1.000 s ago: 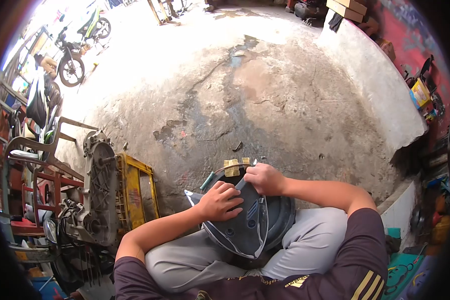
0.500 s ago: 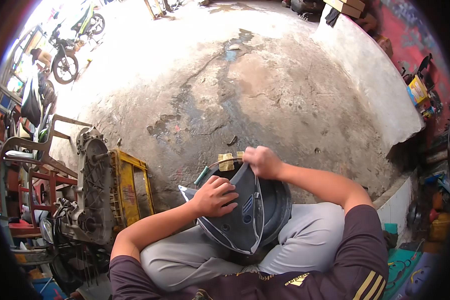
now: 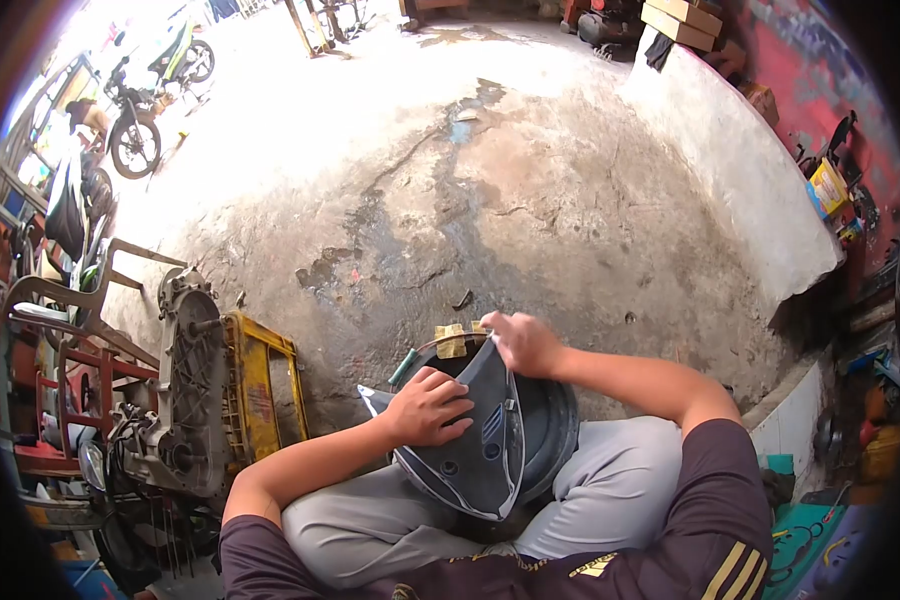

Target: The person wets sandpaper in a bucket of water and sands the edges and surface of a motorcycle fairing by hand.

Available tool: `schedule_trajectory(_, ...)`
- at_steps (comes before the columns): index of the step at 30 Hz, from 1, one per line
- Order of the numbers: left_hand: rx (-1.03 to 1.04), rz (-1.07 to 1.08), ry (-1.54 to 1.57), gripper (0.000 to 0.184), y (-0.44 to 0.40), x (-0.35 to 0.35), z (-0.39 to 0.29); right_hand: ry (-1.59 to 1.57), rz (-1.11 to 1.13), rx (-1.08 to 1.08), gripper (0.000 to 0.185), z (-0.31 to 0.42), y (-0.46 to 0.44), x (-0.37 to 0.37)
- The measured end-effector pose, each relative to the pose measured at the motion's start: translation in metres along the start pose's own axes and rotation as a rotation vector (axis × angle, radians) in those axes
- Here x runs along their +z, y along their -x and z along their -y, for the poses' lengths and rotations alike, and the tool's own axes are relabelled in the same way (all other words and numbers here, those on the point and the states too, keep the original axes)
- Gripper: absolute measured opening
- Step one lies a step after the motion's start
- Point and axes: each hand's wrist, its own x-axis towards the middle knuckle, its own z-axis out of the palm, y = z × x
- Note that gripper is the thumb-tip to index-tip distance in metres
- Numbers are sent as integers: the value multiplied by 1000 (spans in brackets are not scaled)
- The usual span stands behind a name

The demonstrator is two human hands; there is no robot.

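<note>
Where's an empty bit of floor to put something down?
The floor looks bare between the right hand and the pale wall. It's crowded on the left, where metal casing, yellow crate and chair bunch together; the lap holds the dark panel.

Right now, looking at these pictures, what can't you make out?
All in the head view:
- The patch of dark panel under the left hand, which covers it.
- What the right hand grips, if anything: its own fingers hide the contact.
- Most of the black rounded part, behind the panel.
- The shirt's lower front, cut off by the bottom edge.
</note>
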Motion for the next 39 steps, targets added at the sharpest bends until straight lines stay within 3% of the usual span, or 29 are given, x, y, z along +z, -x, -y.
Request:
schedule_trajectory(3, -18, 23, 2, 28, 0, -1, 0, -14, 46, -180, 40, 11, 8, 4)
schedule_trajectory(6, -18, 28, -4, 28, 0, -1, 0, 3, -4, -5, 41, -12, -2, 5)
schedule_trajectory(8, -2, 39, -20, 28, 0, 0, 0, 15, -78, -72, 39, -11, -1, 2)
schedule_trajectory(10, 2, 15, -16, 27, 0, 0, 1, 73, 17, 6, 38, 2, 6, 4)
schedule_trajectory(11, 1, 6, -13, 28, 0, 0, 0, 15, 3, -135, 37, 7, 8, 6)
schedule_trajectory(14, 7, -3, -13, 28, 0, 1, 0, -22, 38, -189, 37, 3, 4, 2)
schedule_trajectory(15, 1, -11, -14, 28, 1, 1, 0, 23, 66, -67, 36, -3, 2, -1)
schedule_trajectory(20, 5, 5, -13, 27, 1, 0, 1, 32, 31, -39, 30, -3, -1, -1)
schedule_trajectory(23, -7, 11, -7, 27, 0, 1, 0, -6, 46, -274, 30, 9, 3, 0)
schedule_trajectory(28, -7, 28, -30, 27, 0, 1, 0, 44, 51, -218, 31, -15, -7, -4)
schedule_trajectory(31, 2, 30, -17, 29, 0, -1, 1, -11, 99, -344, 33, -1, -3, 2)
schedule_trajectory(32, -2, 34, -18, 29, 0, -1, 1, -16, 98, -345, 33, -4, -4, 1)
schedule_trajectory(35, -11, 33, -26, 30, -1, 0, 0, 40, 71, -82, 36, -16, -7, -2)
schedule_trajectory(39, -5, 25, -15, 30, 1, 1, 1, -19, 91, -184, 34, -4, 0, 3)
